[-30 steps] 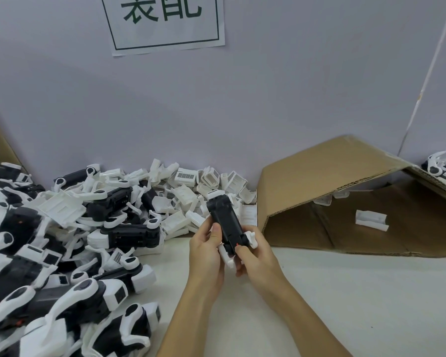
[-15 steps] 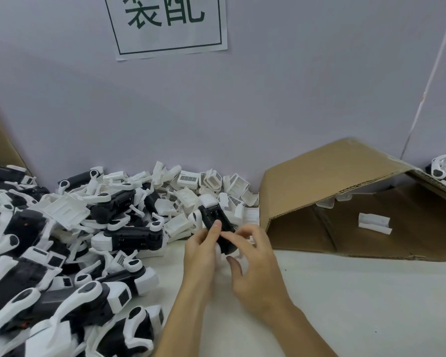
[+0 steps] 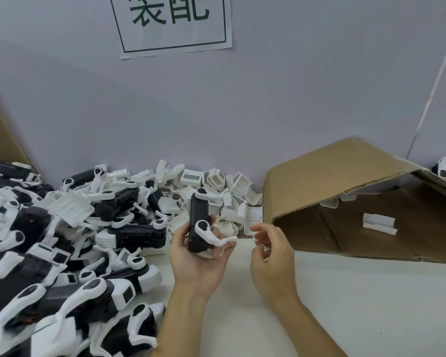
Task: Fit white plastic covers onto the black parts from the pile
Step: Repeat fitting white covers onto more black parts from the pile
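**Black part in left hand, right hand free: risks and count**

Your left hand [image 3: 195, 256] grips one black part [image 3: 199, 222] upright over the bench [image 3: 345, 305], near its rear edge and just in front of the loose covers. Fingers curl round the lower body; thumb lies on the left face. Your right hand [image 3: 271, 253] hangs just beside it, fingers loosely curled, holding nothing, apart from the part.

Risks, as judgement:
- The white arm [image 3: 214, 234] at the lower end swings out across your fingertips. It could catch on the pile or get pinched when you press a cover home.
- One-handed hold is low on the body; a push from the top could tip the part out of the grip.
- Reaching into the heap of white covers [image 3: 216, 186] may drag neighbours forward off the stack.
- Cover orientation cannot be judged from here; forcing a wrong end risks a cracked clip.

Count:
- Black parts in hand: one.
- Pile [image 3: 49, 253] along the left edge: too tangled to count, well over a dozen.
- Loose covers at the rear edge: many, not countable.
- Cardboard box [image 3: 345, 171] on its side at the right: one, with one plain white piece [image 3: 379, 222] inside; others there unclear.
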A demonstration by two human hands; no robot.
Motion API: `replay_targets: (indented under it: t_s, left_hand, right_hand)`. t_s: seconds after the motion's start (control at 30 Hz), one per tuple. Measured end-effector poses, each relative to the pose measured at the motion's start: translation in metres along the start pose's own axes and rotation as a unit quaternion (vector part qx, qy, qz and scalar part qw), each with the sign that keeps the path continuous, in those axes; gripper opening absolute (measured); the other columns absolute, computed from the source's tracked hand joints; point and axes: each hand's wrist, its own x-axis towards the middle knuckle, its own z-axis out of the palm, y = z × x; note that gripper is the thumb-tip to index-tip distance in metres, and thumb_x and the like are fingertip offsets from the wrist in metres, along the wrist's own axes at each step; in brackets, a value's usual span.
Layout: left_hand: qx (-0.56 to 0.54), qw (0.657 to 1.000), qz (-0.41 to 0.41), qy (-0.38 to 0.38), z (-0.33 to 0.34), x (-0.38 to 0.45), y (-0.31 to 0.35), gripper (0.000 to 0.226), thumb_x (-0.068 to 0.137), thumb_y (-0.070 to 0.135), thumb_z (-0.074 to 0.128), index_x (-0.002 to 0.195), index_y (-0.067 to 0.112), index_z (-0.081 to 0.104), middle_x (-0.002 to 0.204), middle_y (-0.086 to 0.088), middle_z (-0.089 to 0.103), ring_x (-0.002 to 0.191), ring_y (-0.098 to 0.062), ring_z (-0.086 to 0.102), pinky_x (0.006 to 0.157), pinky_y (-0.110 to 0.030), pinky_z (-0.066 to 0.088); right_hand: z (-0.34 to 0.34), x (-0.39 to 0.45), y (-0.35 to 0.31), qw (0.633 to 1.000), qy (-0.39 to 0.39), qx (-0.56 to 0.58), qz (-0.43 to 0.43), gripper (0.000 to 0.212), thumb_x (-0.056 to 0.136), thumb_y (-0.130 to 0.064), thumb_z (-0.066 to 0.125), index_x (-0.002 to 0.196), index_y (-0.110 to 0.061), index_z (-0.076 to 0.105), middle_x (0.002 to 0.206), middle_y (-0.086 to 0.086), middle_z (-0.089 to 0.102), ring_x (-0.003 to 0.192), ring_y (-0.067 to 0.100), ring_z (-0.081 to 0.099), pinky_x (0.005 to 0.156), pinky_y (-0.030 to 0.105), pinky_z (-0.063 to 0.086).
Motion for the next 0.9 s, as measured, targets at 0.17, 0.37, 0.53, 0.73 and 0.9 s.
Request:
replay_targets:
  t_s: [0.17,0.37,0.53,0.73,0.9]
  left_hand:
    - [0.016,1.0,0.004,-0.007,-0.001,0.002,-0.002,0.036,0.082,0.033,0.057,0.08,0.002,0.074,0.063,-0.009,0.057,0.047,-0.022,0.051,0.068,-0.036,0.046]
    - [0.153,0.984,0.09,0.025,-0.004,0.01,0.001,0.035,0.102,0.024,0.041,0.109,0.003,0.068,0.095,-0.02,0.073,0.084,-0.029,0.07,0.08,-0.036,0.051]
    - [0.226,0.958,0.148,0.101,-0.008,0.011,0.008,0.02,0.1,0.019,0.054,0.105,0.008,0.07,0.097,-0.009,0.074,0.093,-0.024,0.07,0.093,-0.045,0.052]
    - [0.254,0.943,0.173,0.131,-0.007,0.012,0.007,0.018,0.098,0.018,0.059,0.087,0.017,0.073,0.098,-0.012,0.071,0.093,-0.027,0.067,0.086,-0.045,0.056]
    - [0.255,0.943,0.169,0.133,-0.007,0.014,0.006,0.018,0.099,0.017,0.058,0.09,0.01,0.071,0.107,-0.023,0.07,0.103,-0.039,0.066,0.102,-0.057,0.048]
  right_hand:
    - [-0.001,0.002,0.003,0.999,0.013,0.03,0.033,0.054,0.083,0.014,0.049,0.093,-0.037,0.061,0.09,-0.009,0.062,0.089,0.006,0.058,0.063,0.013,0.044]
    - [-0.001,0.003,0.006,0.996,-0.022,0.013,0.087,0.044,0.093,0.004,0.048,0.092,-0.038,0.062,0.081,-0.007,0.066,0.076,0.008,0.061,0.061,0.016,0.045]
    - [0.009,0.011,-0.004,0.994,-0.043,-0.021,0.099,0.025,0.097,-0.006,0.048,0.107,-0.018,0.068,0.082,-0.006,0.069,0.076,0.005,0.065,0.063,0.011,0.046]
    - [0.027,0.072,-0.035,0.982,-0.114,-0.146,0.034,0.035,0.098,-0.008,0.049,0.132,-0.014,0.054,0.11,0.0,0.058,0.097,0.012,0.056,0.093,0.034,0.05]
    - [0.038,0.103,-0.027,0.913,-0.198,-0.339,0.107,0.012,0.099,-0.02,0.052,0.104,-0.009,0.054,0.11,0.01,0.059,0.089,0.024,0.055,0.066,0.032,0.048]
